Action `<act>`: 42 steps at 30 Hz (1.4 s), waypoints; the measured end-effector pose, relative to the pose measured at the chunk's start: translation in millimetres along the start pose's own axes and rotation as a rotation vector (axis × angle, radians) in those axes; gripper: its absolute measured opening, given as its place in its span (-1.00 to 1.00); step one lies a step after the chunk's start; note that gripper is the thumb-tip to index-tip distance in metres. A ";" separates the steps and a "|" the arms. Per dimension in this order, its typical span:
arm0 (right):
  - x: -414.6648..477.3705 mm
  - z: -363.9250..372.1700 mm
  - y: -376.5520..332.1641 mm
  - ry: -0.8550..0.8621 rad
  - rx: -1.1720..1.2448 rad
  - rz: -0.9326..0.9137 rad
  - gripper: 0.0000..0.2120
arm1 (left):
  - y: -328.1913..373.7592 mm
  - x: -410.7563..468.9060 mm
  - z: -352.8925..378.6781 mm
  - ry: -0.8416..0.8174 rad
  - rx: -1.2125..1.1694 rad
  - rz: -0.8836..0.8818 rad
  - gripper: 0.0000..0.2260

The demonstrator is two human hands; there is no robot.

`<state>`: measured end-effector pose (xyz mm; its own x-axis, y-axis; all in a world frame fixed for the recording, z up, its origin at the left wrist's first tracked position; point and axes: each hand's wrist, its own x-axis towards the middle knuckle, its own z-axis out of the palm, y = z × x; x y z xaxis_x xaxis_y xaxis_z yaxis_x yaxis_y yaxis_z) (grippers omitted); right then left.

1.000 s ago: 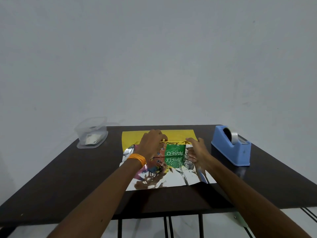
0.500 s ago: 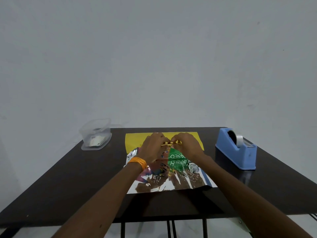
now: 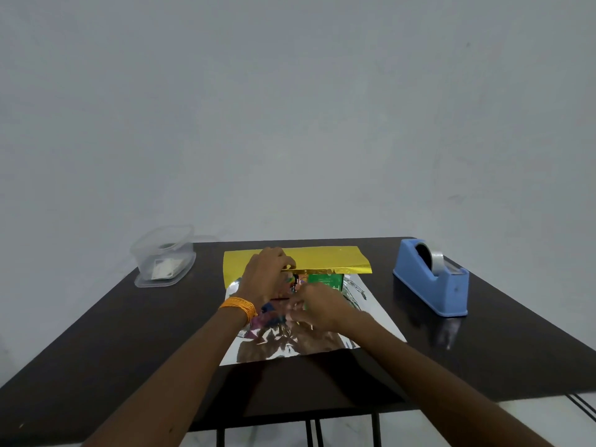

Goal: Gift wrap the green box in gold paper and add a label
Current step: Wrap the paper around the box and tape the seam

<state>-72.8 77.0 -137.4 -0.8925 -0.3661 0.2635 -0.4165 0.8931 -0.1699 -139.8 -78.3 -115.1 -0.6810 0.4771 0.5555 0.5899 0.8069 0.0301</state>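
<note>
The green box point(image 3: 324, 280) stands on the gold paper, whose silver inner side point(image 3: 306, 348) faces up and spreads toward me. The far gold flap point(image 3: 325, 261) is folded over the top of the box. My left hand point(image 3: 264, 279), with an orange band at the wrist, grips the flap's edge and holds it down on the box, covering the box's left part. My right hand point(image 3: 317, 306) is at the near side of the box. Its blurred, curled fingers pinch the silver sheet just in front of the box.
A blue tape dispenser point(image 3: 432, 282) stands at the right of the dark table point(image 3: 96, 333). A clear plastic container point(image 3: 163, 256) holding small white labels sits at the far left corner. The table's near edge is just below my forearms.
My right hand has left the flap's far edge and come back toward me to the near side of the box. The gold flap now lies flatter over the box. My left hand has stayed put.
</note>
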 end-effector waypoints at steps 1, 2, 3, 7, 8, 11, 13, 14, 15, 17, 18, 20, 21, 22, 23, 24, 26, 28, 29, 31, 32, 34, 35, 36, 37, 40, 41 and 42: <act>-0.1 0.0 1.2 -0.007 0.028 0.007 -0.76 | -0.3 0.3 0.9 0.001 -0.001 -0.001 -0.77; -0.3 -0.2 2.6 -0.009 0.043 0.012 -0.75 | -0.6 0.8 1.4 0.001 -0.004 -0.001 -0.77; -1.0 -0.8 2.5 -0.009 0.048 0.010 -0.75 | -1.2 1.4 1.8 0.002 -0.005 0.000 -0.77; -3.0 -1.2 3.4 -0.017 0.039 0.005 -0.73 | -3.4 2.6 3.8 0.018 -0.012 -0.008 -0.77; -3.1 -1.3 4.1 -0.019 0.042 0.009 -0.72 | -3.4 2.6 4.5 0.021 -0.015 -0.013 -0.77; -2.1 -1.0 2.8 -0.024 0.050 0.026 -0.73 | -3.1 2.1 7.0 0.025 -0.024 -0.029 -0.78; -1.2 0.0 1.7 -0.016 0.044 0.032 -0.75 | -2.1 0.9 8.1 0.026 -0.030 -0.036 -0.78; -0.3 0.7 2.5 -0.021 0.049 0.039 -0.76 | -1.5 -0.1 7.9 0.025 -0.027 -0.037 -0.78; -0.2 0.1 1.7 -0.028 0.060 0.040 -0.76 | -1.6 -1.2 7.2 0.016 -0.018 -0.035 -0.78; 0.5 -0.6 1.6 -0.040 0.087 0.042 -0.78 | -1.3 -3.7 6.2 0.004 0.003 -0.026 -0.77; 0.8 -1.1 1.3 -0.023 0.090 0.043 -0.80 | -0.7 -5.2 5.5 0.003 0.011 -0.025 -0.77; 5.3 -3.8 3.2 0.125 0.041 0.068 -0.86 | 0.8 -6.1 4.5 0.006 0.027 -0.033 -0.77; 7.8 -7.8 5.5 0.228 0.001 0.104 -0.87 | 1.6 -5.6 5.1 0.009 0.027 -0.039 -0.77; 11.6 -12.9 8.1 0.322 -0.034 0.142 -0.86 | 1.7 -5.6 5.3 0.010 0.022 -0.045 -0.76; 15.4 -19.7 10.4 0.389 -0.059 0.164 -0.82 | 1.7 -5.3 5.4 0.008 0.015 -0.047 -0.76; 20.2 -25.3 15.1 0.413 -0.071 0.177 -0.77 | 1.9 -5.1 5.4 0.005 0.008 -0.045 -0.76; 31.1 -35.0 21.9 0.365 -0.088 0.180 -0.71 | 0.5 -4.8 4.9 0.004 -0.003 -0.044 -0.77; 38.5 -40.1 24.6 0.269 -0.090 0.154 -0.76 | -0.4 -4.9 5.6 0.017 -0.006 -0.039 -0.78; 40.4 -40.7 25.3 0.229 -0.086 0.137 -0.81 | -0.4 -4.7 6.1 0.023 -0.014 -0.037 -0.79; 40.1 -39.1 25.5 0.215 -0.082 0.105 -0.83 | -2.6 -5.0 7.5 0.029 -0.041 -0.041 -0.80; 38.8 -38.0 26.6 0.224 -0.078 0.098 -0.83 | -4.0 -4.9 8.7 0.037 -0.053 -0.044 -0.80; 34.2 -38.4 28.6 0.231 -0.050 0.093 -0.85 | -5.5 -4.3 10.9 0.048 -0.084 -0.045 -0.80; 33.1 -38.1 29.5 0.233 -0.039 0.088 -0.85 | -6.3 -4.7 10.4 0.047 -0.109 -0.042 -0.79; 32.5 -37.0 30.2 0.236 -0.039 0.079 -0.85 | -7.5 -6.4 8.9 0.044 -0.133 -0.035 -0.79; 32.0 -36.2 29.6 0.240 -0.050 0.072 -0.84 | -9.7 -8.7 6.5 0.046 -0.151 -0.025 -0.78; 32.8 -32.7 29.7 0.278 -0.040 0.070 -0.84 | -30.9 -20.6 -5.5 0.067 -0.207 -0.031 -0.80; 32.5 -32.2 30.4 0.284 -0.027 0.074 -0.85 | -41.5 -25.4 -11.1 0.071 -0.222 -0.043 -0.83; 32.5 -31.5 30.8 0.286 -0.015 0.076 -0.85 | -53.6 -30.7 -17.3 0.067 -0.229 -0.053 -0.84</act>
<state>-109.2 100.8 -104.1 -0.8353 -0.2114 0.5076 -0.3456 0.9198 -0.1857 -143.0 -142.2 -119.4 -0.6879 0.4057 0.6019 0.6422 0.7265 0.2443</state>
